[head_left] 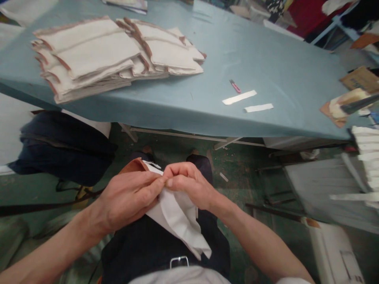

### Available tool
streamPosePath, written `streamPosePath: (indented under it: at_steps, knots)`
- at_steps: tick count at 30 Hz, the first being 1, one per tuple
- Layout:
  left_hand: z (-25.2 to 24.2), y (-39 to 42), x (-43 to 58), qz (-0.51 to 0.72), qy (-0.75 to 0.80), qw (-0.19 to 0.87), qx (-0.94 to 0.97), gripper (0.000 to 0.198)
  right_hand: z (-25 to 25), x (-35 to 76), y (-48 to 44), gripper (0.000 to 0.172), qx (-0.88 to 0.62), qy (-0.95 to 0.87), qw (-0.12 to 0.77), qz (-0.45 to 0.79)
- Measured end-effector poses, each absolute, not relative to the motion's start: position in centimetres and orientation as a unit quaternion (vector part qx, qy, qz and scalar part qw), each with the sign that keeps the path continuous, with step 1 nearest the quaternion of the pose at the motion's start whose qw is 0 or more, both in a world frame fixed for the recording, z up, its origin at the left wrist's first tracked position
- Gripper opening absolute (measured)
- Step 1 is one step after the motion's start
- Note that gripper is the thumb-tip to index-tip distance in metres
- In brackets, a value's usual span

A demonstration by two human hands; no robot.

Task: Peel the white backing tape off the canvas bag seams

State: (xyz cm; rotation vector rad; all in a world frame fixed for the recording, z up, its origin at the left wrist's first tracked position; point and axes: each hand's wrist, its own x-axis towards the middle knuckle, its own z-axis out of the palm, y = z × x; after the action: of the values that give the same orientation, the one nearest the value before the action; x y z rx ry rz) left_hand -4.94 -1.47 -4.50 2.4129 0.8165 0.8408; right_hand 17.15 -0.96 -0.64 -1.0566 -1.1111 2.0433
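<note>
Both hands meet in front of my body over a white fabric piece with a brown part showing beyond the left fingers. My left hand is closed on it, thumb and fingertips pinching its edge. Right against those fingertips, my right hand pinches the same piece between thumb and curled index finger. The white cloth hangs below the hands over my dark trousers, ending in a pointed lower corner. What lies exactly between the fingertips is too small to make out.
A table with a blue-green cover stands ahead. On it lie stacked white pieces with brown edges, a small pink-handled cutter and two white strips. A dark cloth bundle is at left; a white machine stands at lower right.
</note>
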Motion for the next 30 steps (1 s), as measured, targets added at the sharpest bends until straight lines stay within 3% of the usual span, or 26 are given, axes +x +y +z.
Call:
streamPosePath:
  at_steps: [5, 9, 11, 15, 17, 20, 24, 30]
  knots:
    - [-3.4, -2.1, -4.3, 0.323, 0.278, 0.214, 0.879, 0.034, 0.0, 17.6, -1.0, 0.016, -0.414, -0.459, 0.260, 0.742]
    - [-1.0, -2.8, -3.9, 0.327, 0.366, 0.195, 0.849, 0.028, 1.1, 18.0, -1.1, 0.006, -0.409, -0.554, 0.279, 0.669]
    - [0.0, -2.6, -4.1, 0.302, 0.405, 0.273, 0.819, 0.018, 1.3, 18.2, -1.1, 0.004, -0.403, -0.625, 0.299, 0.598]
    - [0.8, -1.5, -4.7, 0.254, 0.357, 0.426, 0.792, 0.032, 1.3, 18.3, -1.3, 0.006, -0.381, -0.727, 0.331, 0.465]
    - [0.5, -1.1, -4.7, 0.246, 0.336, 0.408, 0.812, 0.027, 1.1, 18.2, -1.4, 0.006, -0.373, -0.731, 0.340, 0.458]
    - [-0.9, -1.1, -4.4, 0.274, 0.320, 0.301, 0.856, 0.022, 0.6, 17.8, -1.6, 0.006, -0.380, -0.678, 0.341, 0.529]
    - [-3.0, -1.2, -3.9, 0.313, 0.342, 0.227, 0.857, 0.037, -0.7, 17.4, -1.7, 0.008, -0.411, -0.602, 0.341, 0.593]
    - [-3.4, -1.2, -4.3, 0.322, 0.329, 0.387, 0.799, 0.060, -1.3, 18.1, -1.5, 0.005, -0.344, -0.731, 0.351, 0.474]
